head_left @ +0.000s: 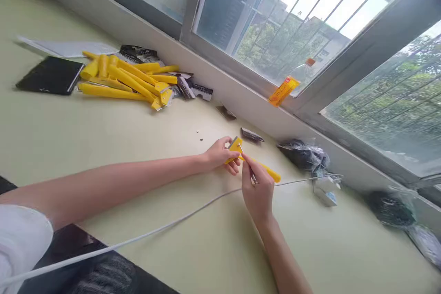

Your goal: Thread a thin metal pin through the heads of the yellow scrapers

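My left hand (pixel 222 155) grips the head of a yellow scraper (pixel 272 173), whose handle points away to the right and passes behind my right hand. In my right hand (pixel 257 188) is a slim screwdriver (pixel 240 148), its metal shaft meeting a small screw on the scraper's triangular yellow head. Most of the screwdriver's handle is hidden by my fingers. Two tiny dark bits (pixel 201 139) lie on the table behind my left hand. A small black packet (pixel 252 135) rests just beyond the scraper head.
A pile of yellow scrapers (pixel 134 80) lies at the back left, beside a black flat box (pixel 51 75) and papers. A white cable (pixel 193 211) crosses the pale table (pixel 138 133) below my hands. Plastic-wrapped bundles (pixel 305 155) sit along the window wall at right.
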`<action>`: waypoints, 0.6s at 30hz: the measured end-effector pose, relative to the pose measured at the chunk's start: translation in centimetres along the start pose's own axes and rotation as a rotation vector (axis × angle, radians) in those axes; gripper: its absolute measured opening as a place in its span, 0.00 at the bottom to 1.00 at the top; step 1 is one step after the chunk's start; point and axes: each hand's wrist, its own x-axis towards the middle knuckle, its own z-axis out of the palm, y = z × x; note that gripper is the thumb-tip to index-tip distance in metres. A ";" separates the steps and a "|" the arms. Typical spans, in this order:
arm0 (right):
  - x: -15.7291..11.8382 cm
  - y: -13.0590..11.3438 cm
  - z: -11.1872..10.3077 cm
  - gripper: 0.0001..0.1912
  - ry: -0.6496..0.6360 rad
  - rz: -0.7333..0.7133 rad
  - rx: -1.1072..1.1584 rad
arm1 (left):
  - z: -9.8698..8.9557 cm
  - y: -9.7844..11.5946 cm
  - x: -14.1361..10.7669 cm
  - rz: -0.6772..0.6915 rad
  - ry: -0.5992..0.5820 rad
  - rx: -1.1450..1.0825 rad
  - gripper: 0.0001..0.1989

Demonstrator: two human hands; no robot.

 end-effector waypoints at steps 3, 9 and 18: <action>0.0 -0.1 0.0 0.15 -0.006 -0.038 -0.008 | 0.1 0.2 0.1 -0.012 0.022 -0.007 0.17; 0.0 -0.5 -0.1 0.14 -0.024 -0.046 0.020 | 0.1 0.4 0.0 -0.023 0.024 0.010 0.16; -0.3 -0.9 -0.3 0.15 -0.039 0.217 0.190 | 0.1 0.7 -0.3 -0.032 0.027 0.011 0.16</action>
